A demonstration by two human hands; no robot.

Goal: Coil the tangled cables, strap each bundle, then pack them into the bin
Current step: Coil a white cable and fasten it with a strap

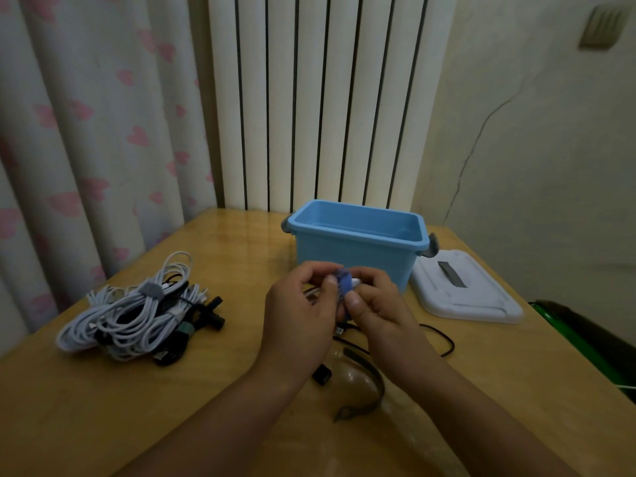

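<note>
1. Sitting open-topped at the far middle of the glossy wooden table [213, 401], the light blue plastic bin [356, 249] is waiting just beyond the hands, and no cable is showing inside it; the placement looks chosen so a finished bundle can go straight in.
2. Lying flat just right of the bin, the white plastic lid [464, 290] is keeping the opening free.
3. Resting at the near left of the table, well apart from the hands, the heap of white and black cables [137, 315] is showing at least one grey strap around a group of white strands; how many bundles in it are strapped I cannot tell.
4. Working in front of the bin, the left hand [299, 318] is curling its fingers and thumb around a small coil, mostly hidden, with the thumb pressing on the blue fabric strap [344, 284].
5. Meeting it, the right hand [378, 304] is pinching the strap between thumb and bent fingers, apparently wrapping it round the coil.
6. Trailing on the table near the right forearm, a thin black cable [444, 342] is lying loose, and a dark strap [364, 390] is curving just below the wrists, probably kept close for the next bundle.
</note>
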